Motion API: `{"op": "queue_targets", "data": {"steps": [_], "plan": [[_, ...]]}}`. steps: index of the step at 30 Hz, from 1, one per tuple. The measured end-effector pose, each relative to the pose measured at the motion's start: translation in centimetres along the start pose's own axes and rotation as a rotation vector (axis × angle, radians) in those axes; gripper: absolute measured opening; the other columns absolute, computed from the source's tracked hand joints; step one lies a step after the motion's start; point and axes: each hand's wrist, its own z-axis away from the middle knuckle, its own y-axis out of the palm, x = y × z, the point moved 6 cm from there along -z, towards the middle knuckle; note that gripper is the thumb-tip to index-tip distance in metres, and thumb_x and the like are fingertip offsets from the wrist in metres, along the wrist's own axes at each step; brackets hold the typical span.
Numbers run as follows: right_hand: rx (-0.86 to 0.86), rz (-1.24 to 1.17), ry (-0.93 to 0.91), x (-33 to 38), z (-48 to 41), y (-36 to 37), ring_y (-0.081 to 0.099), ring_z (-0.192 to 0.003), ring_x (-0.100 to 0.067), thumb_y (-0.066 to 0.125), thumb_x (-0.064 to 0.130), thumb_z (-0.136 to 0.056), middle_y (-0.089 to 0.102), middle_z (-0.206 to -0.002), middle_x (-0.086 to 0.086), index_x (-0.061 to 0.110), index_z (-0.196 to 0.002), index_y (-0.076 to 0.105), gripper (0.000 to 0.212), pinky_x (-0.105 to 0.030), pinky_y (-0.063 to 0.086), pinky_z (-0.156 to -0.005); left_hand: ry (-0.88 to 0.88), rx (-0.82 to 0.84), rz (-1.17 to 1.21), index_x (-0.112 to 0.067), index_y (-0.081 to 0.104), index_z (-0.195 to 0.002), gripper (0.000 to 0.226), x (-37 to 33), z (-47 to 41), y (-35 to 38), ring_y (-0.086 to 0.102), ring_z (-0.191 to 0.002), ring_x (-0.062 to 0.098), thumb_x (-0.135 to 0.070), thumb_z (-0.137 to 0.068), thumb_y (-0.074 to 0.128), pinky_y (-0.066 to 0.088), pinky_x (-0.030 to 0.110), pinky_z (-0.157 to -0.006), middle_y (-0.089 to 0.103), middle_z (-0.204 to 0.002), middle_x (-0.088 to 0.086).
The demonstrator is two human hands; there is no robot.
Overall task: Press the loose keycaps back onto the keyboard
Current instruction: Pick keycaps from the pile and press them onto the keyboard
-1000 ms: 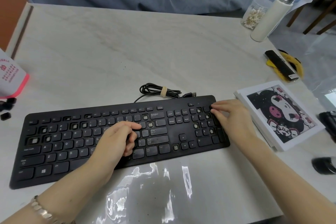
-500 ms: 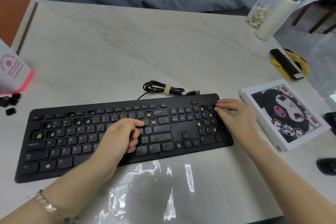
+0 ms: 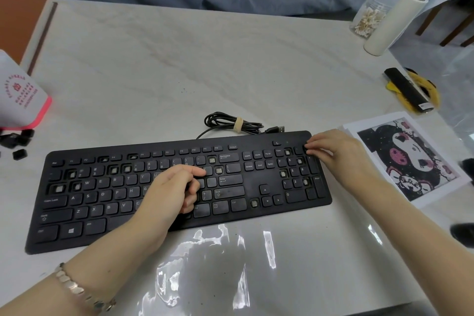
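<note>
The black keyboard (image 3: 259,179) lies across the near half of the table, with several bare sockets showing pale stems in the number row, the left columns and the numpad. My left hand (image 3: 171,192) rests on the middle keys, its index finger stretched onto a key left of Enter and its other fingers curled under; nothing shows in it. With fingers straight, my right hand (image 3: 336,154) presses on the keyboard's top right corner. Several loose black keycaps (image 3: 18,141) lie on the table at the far left.
A white and pink box (image 3: 20,95) stands behind the keycaps. The coiled cable (image 3: 233,124) lies behind the keyboard. A cartoon picture (image 3: 407,156) lies right of it. A black and yellow tool (image 3: 410,90), a white bottle (image 3: 395,20) and a cotton swab jar (image 3: 369,15) stand far right.
My left index finger has stretched a little further forward over the keys. My right hand stays on the keyboard's corner. The view has shifted slightly.
</note>
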Motion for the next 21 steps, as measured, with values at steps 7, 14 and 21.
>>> {"op": "queue_targets", "data": {"steps": [7, 14, 21], "plan": [[0.004, -0.054, -0.074, -0.4, 0.1, 0.0, 0.054, -0.082, -0.009, 0.062, 0.009, -0.076, 0.069, -0.085, -0.008, 0.003, -0.081, 0.072, 0.013, -0.004, 0.034, -0.083, -0.002, 0.0, -0.001, -0.004, 0.057, -0.088, 0.028, 0.0, 0.0, 0.0, 0.026, -0.039, 0.009, 0.002, -0.09, 0.029, 0.021, 0.017, -0.038, 0.041, -0.048, -0.004], [-0.042, -0.147, -0.019, -1.1, 0.5, 0.1, 0.057, -0.085, -0.009, 0.067, 0.0, -0.075, 0.065, -0.09, 0.001, 0.004, -0.085, 0.073, 0.012, -0.007, 0.038, -0.086, 0.001, -0.001, -0.006, -0.004, 0.057, -0.087, 0.028, 0.0, 0.0, 0.0, 0.027, -0.04, 0.009, 0.002, -0.09, 0.03, 0.022, 0.017, -0.037, 0.04, -0.049, -0.003], [-0.04, -0.022, -0.16, 0.1, 0.3, 0.0, 0.051, -0.081, -0.014, 0.054, 0.013, -0.082, 0.07, -0.085, -0.011, 0.0, -0.082, 0.072, 0.022, -0.008, 0.036, -0.082, 0.006, 0.001, -0.002, -0.003, 0.058, -0.088, 0.029, 0.0, 0.0, 0.0, 0.027, -0.041, 0.01, 0.002, -0.089, 0.03, 0.023, 0.017, -0.037, 0.04, -0.05, -0.002]]}}
